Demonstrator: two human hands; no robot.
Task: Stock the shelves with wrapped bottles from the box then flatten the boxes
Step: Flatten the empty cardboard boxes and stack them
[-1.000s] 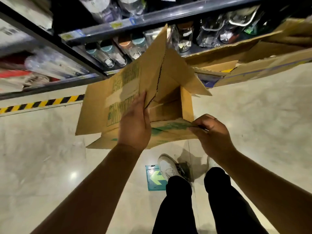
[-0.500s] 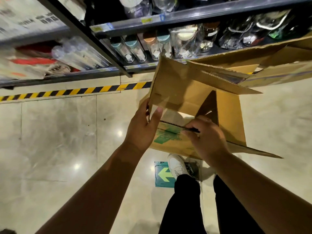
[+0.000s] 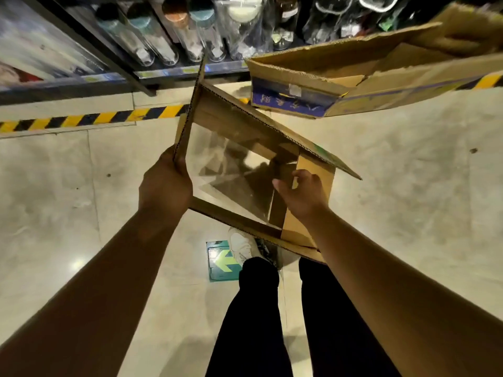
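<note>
Cardboard box (image 3: pixel 239 123) held open-ended between both hands, left hand (image 3: pixel 166 186) gripping its left edge, right hand (image 3: pixel 302 194) curled round its right wall. Far right, a second box (image 3: pixel 353 63); beyond, wrapped bottles (image 3: pixel 163 42) on the shelf (image 3: pixel 174 74).

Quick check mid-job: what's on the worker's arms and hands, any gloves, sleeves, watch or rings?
The left hand and right hand are bare: no gloves, no rings that I can see. Both forearms are uncovered down to the frame edge, so no sleeve or cuff shows, and neither wrist carries a watch or band.
</note>
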